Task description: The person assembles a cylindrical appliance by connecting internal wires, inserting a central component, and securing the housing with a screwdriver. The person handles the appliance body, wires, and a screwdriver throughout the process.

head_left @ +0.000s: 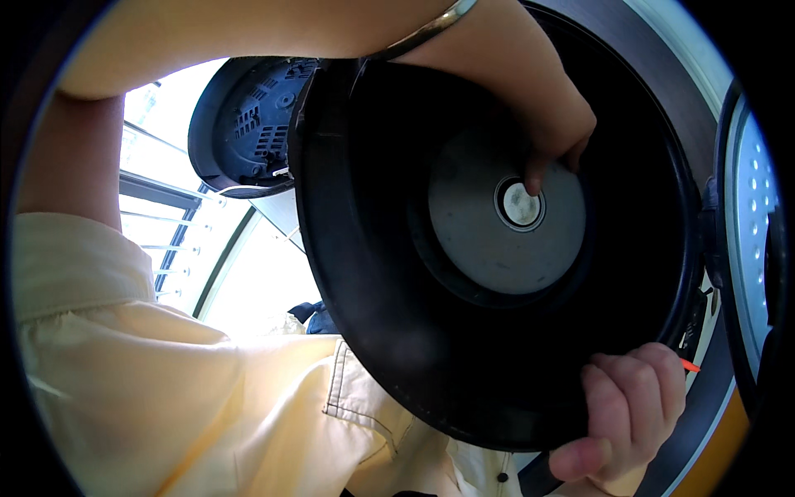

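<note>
A rice cooker body (364,315), black inside, is tilted toward me and fills the middle of the view. At its bottom lies a grey heating plate (464,224) with a round silver centre sensor (521,205). My left hand (556,124) reaches in over the far rim; one fingertip touches the sensor's edge, another finger is bent apart from it, and the rest are hidden. At the near right, my right hand (633,410) wraps round the rim, fingers inside and thumb outside. A vented black bottom cover (257,124) hangs beside the body at the upper left.
The cooker's lid (754,190), with a dimpled metal inner face, stands swung out at the right. A pale wire (248,189) runs by the bottom cover. Metal rails (170,224) lie beyond at the left. A small orange-red piece (690,365) shows beside my right hand.
</note>
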The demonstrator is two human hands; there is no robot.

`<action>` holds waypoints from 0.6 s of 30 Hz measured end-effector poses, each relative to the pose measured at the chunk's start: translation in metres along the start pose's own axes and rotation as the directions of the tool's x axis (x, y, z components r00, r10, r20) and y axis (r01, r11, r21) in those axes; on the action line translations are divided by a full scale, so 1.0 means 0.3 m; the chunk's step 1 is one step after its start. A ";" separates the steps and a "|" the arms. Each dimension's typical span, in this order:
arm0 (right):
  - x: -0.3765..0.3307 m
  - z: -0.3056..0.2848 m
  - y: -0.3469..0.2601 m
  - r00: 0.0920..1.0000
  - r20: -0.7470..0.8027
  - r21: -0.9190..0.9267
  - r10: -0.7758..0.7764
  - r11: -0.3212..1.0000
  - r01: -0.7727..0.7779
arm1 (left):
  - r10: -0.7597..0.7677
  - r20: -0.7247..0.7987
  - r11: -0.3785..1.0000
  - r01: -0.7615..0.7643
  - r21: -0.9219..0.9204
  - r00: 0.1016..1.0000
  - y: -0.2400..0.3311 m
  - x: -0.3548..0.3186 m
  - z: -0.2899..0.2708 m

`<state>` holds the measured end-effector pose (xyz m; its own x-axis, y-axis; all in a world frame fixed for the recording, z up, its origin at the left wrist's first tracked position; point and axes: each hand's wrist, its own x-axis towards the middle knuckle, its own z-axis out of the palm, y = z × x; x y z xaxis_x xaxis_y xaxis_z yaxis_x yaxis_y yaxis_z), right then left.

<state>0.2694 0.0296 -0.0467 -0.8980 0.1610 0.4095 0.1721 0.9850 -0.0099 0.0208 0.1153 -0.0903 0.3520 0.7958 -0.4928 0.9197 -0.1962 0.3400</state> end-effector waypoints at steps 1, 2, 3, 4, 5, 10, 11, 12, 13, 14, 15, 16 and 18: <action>0.000 -0.001 0.003 1.000 -0.011 -0.003 -0.011 1.000 0.011 | -0.003 -0.007 1.000 0.003 0.006 1.000 0.002 -0.004 0.000; 0.000 -0.005 0.003 1.000 -0.007 -0.007 -0.009 1.000 0.009 | -0.004 -0.009 1.000 0.004 0.011 1.000 0.006 -0.005 0.000; 0.000 -0.008 0.005 1.000 -0.001 -0.006 -0.010 1.000 0.010 | -0.010 -0.016 1.000 0.010 0.011 1.000 0.007 -0.009 0.001; 0.002 -0.012 0.007 1.000 0.005 -0.005 -0.011 1.000 0.011 | -0.015 -0.019 1.000 0.015 0.009 1.000 0.007 -0.013 0.002; 0.005 -0.016 0.010 1.000 0.009 -0.007 -0.016 1.000 0.016 | -0.020 -0.022 1.000 0.020 0.010 1.000 0.007 -0.016 0.001; 0.002 -0.017 0.009 1.000 0.011 -0.025 -0.018 1.000 0.018 | -0.027 -0.037 0.999 0.028 0.018 0.999 0.011 -0.016 0.013; 0.000 -0.014 0.008 1.000 0.008 -0.020 -0.012 1.000 0.012 | -0.033 -0.041 0.999 0.034 0.023 0.999 0.011 -0.017 0.017; -0.002 -0.010 0.007 1.000 0.002 -0.017 -0.004 1.000 0.004 | -0.038 -0.044 0.999 0.040 0.024 0.998 0.011 -0.017 0.016; -0.004 -0.008 0.006 1.000 -0.003 -0.014 0.003 1.000 -0.003 | -0.039 -0.047 0.999 0.040 0.030 0.998 0.015 -0.019 0.019; -0.003 -0.007 0.007 1.000 -0.004 -0.013 -0.003 1.000 0.003 | -0.051 -0.046 0.998 0.052 0.035 0.998 0.023 -0.011 0.024; -0.002 -0.007 0.008 1.000 -0.004 -0.011 -0.006 1.000 0.006 | -0.051 -0.051 0.998 0.053 0.037 0.997 0.024 -0.009 0.024; -0.002 -0.007 0.010 1.000 -0.004 -0.009 -0.009 1.000 0.009 | -0.053 -0.051 0.998 0.056 0.043 0.997 0.027 -0.007 0.026; 0.002 -0.005 0.013 0.999 -0.004 -0.016 -0.037 0.999 0.037 | -0.064 -0.060 0.997 0.067 0.047 0.996 0.028 -0.016 0.028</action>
<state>0.2703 0.0334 -0.0450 -0.9023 0.1242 0.4129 0.1451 0.9892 0.0197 0.0284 0.1048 -0.0918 0.2811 0.8397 -0.4646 0.9484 -0.1688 0.2686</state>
